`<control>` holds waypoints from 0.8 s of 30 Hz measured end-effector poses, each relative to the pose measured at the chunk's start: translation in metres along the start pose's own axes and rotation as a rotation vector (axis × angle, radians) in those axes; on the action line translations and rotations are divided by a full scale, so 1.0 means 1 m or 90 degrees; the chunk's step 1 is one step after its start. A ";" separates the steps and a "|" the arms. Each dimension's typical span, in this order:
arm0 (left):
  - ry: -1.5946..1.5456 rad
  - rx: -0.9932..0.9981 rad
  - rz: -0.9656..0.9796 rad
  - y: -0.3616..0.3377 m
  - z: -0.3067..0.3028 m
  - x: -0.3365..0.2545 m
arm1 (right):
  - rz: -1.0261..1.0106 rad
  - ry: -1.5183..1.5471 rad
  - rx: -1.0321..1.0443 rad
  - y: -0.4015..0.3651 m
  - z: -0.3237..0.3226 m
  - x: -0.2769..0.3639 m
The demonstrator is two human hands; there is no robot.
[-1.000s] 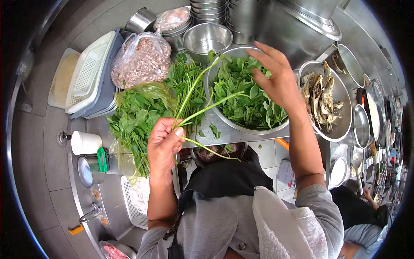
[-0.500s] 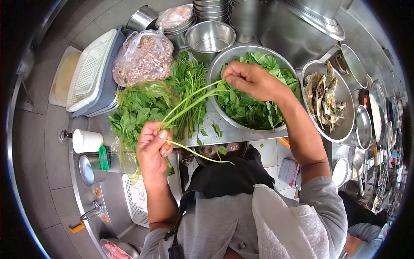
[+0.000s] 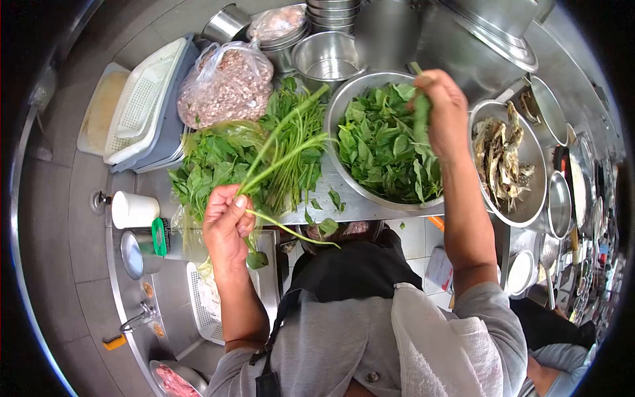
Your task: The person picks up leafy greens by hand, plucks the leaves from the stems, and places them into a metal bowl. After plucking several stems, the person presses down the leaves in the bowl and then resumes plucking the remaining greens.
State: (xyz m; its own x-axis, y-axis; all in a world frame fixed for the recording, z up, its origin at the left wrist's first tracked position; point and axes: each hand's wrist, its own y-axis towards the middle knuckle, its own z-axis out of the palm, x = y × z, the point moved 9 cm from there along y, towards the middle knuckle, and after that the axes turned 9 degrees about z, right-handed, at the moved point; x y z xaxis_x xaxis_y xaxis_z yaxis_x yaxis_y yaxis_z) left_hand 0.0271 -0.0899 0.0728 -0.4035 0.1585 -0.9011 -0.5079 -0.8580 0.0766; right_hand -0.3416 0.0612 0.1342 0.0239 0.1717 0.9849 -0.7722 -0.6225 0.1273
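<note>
right hand (image 3: 440,109) has left the stem tips and now hangs over the far side of the bowl, pinching limp torn leaves, likely to drop them in. nearest, left hand (image 3: 226,221) is clenched on the butt ends of the long stems (image 3: 268,171), thin, pale green and mostly bare, fanned toward the bowl so the tips are in reach. one loose stem droops toward the body. beside them a leafy pile (image 3: 211,165) lies on the steel counter. the round shiny steel bowl (image 3: 357,85) holds flat plucked leaves (image 3: 380,145). further off, a knotted clear plastic bag (image 3: 225,83) of reddish bits.
</note>
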 end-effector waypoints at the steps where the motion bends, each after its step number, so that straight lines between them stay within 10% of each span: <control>1: -0.012 -0.032 0.021 0.004 -0.005 -0.002 | 0.039 -0.048 -0.038 -0.003 -0.009 0.001; 7: 0.035 -0.224 0.126 0.057 -0.031 0.056 | -0.137 -0.424 -0.089 0.006 -0.029 -0.013; 11: 0.709 -0.024 0.182 0.073 -0.024 0.138 | -0.318 -0.663 -0.076 -0.016 0.002 0.000; 17: 0.793 0.003 0.351 0.047 0.003 0.058 | -0.365 -0.617 0.016 -0.068 0.070 0.022; 24: 0.986 -0.349 0.131 -0.002 -0.218 -0.006 | -0.349 -0.508 0.407 -0.136 0.195 -0.040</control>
State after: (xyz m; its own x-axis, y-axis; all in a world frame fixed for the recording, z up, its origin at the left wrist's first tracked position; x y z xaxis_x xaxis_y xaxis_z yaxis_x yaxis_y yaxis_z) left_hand 0.1965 -0.1959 -0.0152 0.8376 -0.2895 -0.4632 -0.0981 -0.9139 0.3939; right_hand -0.1138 -0.0100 0.1003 0.8255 0.1494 0.5443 -0.0777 -0.9251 0.3717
